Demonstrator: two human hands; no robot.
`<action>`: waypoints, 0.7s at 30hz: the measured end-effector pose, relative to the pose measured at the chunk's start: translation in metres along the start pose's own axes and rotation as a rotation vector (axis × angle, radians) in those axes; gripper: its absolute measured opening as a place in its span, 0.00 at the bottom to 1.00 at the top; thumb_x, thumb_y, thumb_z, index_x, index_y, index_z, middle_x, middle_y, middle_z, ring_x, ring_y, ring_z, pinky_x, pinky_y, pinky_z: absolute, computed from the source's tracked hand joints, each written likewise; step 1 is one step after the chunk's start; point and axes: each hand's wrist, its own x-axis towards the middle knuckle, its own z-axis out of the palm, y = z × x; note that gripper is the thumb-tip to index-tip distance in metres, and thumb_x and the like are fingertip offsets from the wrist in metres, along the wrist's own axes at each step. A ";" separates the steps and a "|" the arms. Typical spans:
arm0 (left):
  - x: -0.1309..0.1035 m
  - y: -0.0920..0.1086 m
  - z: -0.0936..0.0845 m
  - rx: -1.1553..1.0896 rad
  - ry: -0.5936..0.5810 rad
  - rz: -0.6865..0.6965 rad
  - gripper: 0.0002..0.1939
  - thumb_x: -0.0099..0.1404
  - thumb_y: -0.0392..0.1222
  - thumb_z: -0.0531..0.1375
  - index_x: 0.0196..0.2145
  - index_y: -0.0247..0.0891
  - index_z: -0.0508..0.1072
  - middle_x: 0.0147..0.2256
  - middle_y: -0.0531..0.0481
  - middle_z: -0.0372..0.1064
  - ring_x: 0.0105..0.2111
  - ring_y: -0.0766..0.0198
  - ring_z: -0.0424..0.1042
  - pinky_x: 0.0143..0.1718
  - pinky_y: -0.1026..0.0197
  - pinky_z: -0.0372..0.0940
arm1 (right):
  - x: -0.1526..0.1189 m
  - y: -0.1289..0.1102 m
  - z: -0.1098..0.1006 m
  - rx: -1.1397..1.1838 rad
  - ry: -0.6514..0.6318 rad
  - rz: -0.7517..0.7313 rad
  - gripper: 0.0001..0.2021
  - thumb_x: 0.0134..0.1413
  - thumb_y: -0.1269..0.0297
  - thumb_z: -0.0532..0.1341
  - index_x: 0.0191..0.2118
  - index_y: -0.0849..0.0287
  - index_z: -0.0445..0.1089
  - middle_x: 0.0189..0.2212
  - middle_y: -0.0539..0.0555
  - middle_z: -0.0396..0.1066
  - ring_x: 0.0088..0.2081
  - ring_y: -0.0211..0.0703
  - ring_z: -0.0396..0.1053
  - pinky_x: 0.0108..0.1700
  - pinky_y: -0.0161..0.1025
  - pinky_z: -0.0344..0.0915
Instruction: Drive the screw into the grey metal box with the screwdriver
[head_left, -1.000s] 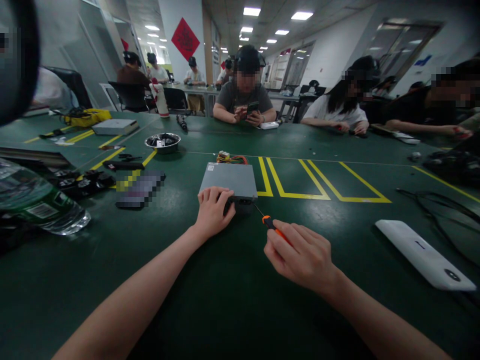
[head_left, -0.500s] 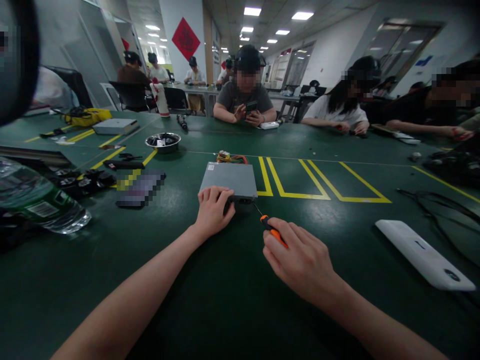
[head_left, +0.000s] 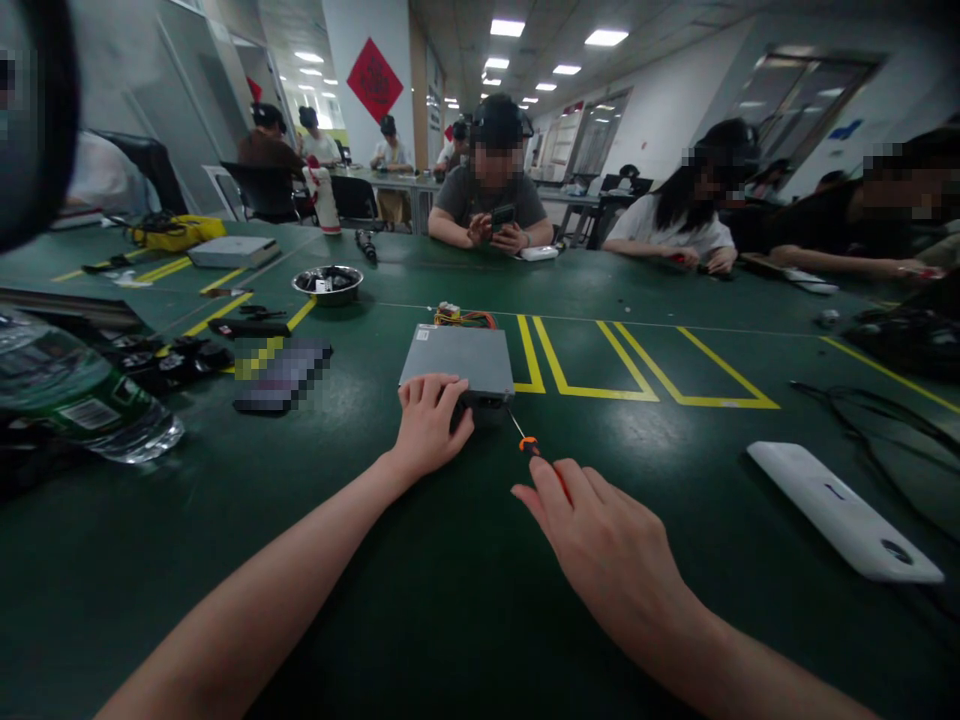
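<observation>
A flat grey metal power supply unit [head_left: 459, 358] lies on the green table, with a bundle of coloured wires [head_left: 465, 317] at its far side. My left hand [head_left: 431, 425] grips its near left edge, fingers on top and thumb against the front side. In my right hand [head_left: 600, 520] is a screwdriver [head_left: 529, 446] with an orange and black handle, mostly hidden by the fingers. Its thin shaft points up and left, and the tip is at the unit's near right corner. Whether the tip sits in a screw is too small to tell.
Left of the unit are a phone [head_left: 281, 378], a water bottle [head_left: 90, 400] and a metal bowl [head_left: 328, 285] holding small dark parts. A white power bank-like device [head_left: 844, 512] and black cables [head_left: 870, 420] lie to the right. Several people sit across the table.
My right hand has shifted its hold further back on the screwdriver handle, and its thumb now sticks out to the left. My left hand and the power supply unit stay in place.
</observation>
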 end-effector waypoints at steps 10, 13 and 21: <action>0.000 -0.001 -0.003 -0.026 -0.009 0.007 0.16 0.60 0.43 0.54 0.45 0.38 0.65 0.44 0.44 0.63 0.45 0.53 0.58 0.45 0.51 0.52 | 0.002 -0.010 -0.003 -0.099 -0.268 0.072 0.11 0.52 0.79 0.52 0.39 0.65 0.66 0.28 0.55 0.66 0.26 0.38 0.65 0.23 0.31 0.61; 0.000 0.000 -0.002 -0.031 0.000 0.001 0.16 0.59 0.43 0.54 0.46 0.38 0.65 0.44 0.44 0.63 0.45 0.53 0.58 0.45 0.50 0.52 | 0.001 -0.012 0.002 -0.073 -0.335 0.139 0.07 0.56 0.73 0.52 0.39 0.65 0.65 0.27 0.54 0.65 0.24 0.37 0.66 0.21 0.31 0.60; 0.001 0.000 -0.002 -0.041 0.013 0.011 0.16 0.59 0.42 0.54 0.46 0.38 0.66 0.44 0.44 0.64 0.45 0.54 0.58 0.45 0.51 0.53 | 0.005 -0.013 0.008 -0.111 -0.250 0.105 0.11 0.50 0.80 0.52 0.38 0.65 0.67 0.33 0.58 0.66 0.26 0.37 0.67 0.20 0.29 0.62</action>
